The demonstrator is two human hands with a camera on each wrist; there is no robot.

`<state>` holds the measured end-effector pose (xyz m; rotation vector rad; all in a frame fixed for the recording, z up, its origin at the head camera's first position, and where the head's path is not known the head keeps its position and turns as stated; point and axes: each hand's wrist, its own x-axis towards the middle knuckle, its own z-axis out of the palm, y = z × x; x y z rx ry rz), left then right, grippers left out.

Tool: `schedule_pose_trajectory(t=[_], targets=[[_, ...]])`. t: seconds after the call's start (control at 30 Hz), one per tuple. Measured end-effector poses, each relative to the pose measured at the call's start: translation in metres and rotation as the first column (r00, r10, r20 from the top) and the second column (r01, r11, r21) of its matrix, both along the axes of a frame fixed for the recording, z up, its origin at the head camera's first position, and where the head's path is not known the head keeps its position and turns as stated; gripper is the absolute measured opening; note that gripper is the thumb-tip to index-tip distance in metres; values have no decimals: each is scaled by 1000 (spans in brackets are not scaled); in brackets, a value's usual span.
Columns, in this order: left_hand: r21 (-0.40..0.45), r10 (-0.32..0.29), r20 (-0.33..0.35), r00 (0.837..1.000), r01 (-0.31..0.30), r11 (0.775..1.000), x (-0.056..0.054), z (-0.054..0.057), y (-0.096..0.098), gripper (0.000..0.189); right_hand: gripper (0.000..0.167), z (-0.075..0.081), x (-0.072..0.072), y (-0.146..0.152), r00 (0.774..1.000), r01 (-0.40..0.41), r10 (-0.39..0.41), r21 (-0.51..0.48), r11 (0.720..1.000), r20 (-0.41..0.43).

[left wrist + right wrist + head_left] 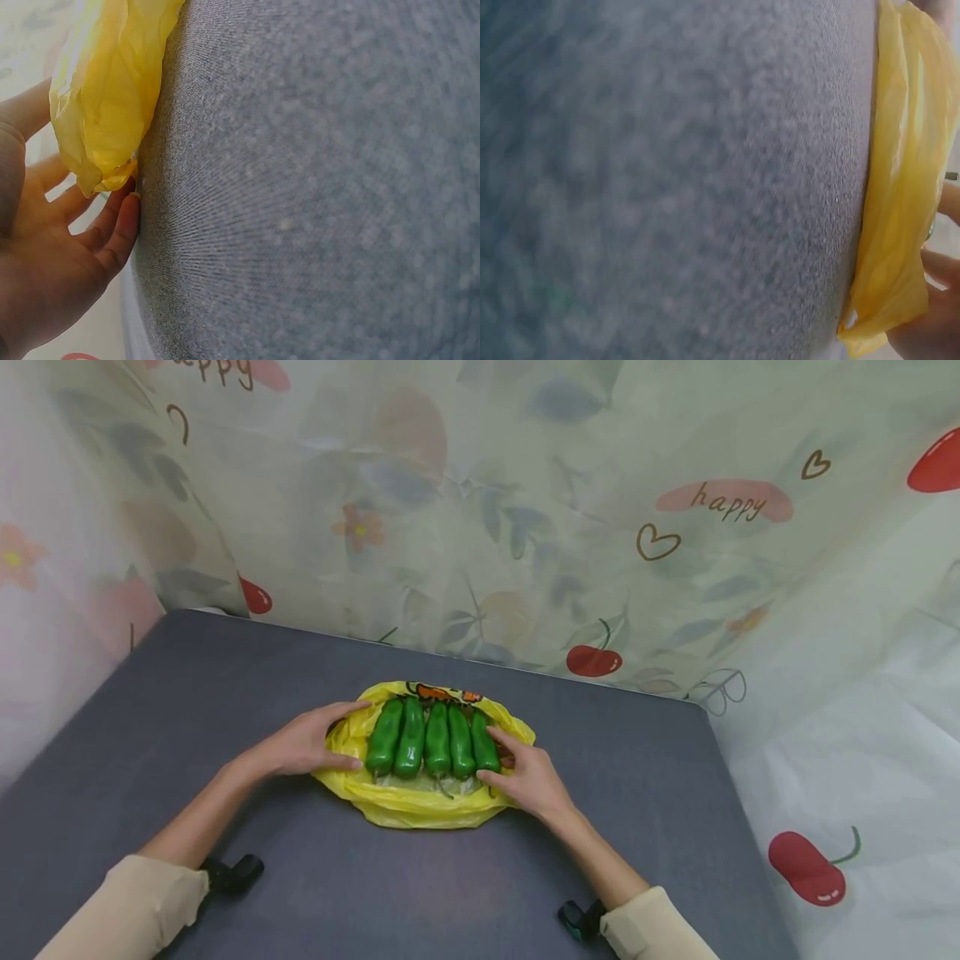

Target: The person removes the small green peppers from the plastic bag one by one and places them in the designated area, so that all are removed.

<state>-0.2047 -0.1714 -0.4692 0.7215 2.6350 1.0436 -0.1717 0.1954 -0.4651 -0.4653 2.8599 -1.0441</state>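
Observation:
Several glossy green peppers (437, 739) lie side by side in a row within a yellow plastic bag (420, 814), whose mouth is spread open around them. At the bag's left end is my left hand (318, 743), thumb and fingers spread apart. In the left wrist view that hand (60, 247) shows loosely extended fingers beside the bag (112, 82). My right hand (528, 772) reaches over the bag's right end, with thumb and fingertips on the rightmost pepper (483, 743). The right wrist view shows the bag's side (900, 187) hiding most of this contact.
A dark grey table (450, 893) lies under the bag. Patterned curtain cloth (480, 527) hangs behind the table's back edge and along both sides. A black wrist camera (236, 874) is strapped at each sleeve.

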Motion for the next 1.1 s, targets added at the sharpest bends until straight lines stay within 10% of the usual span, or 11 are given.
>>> schedule_pose_trajectory(t=[1.1], targets=[[0,3,-13,1000,-3,1000,7,8,-2,89,54,17,11,16,996,-57,68,-158,986,64]])
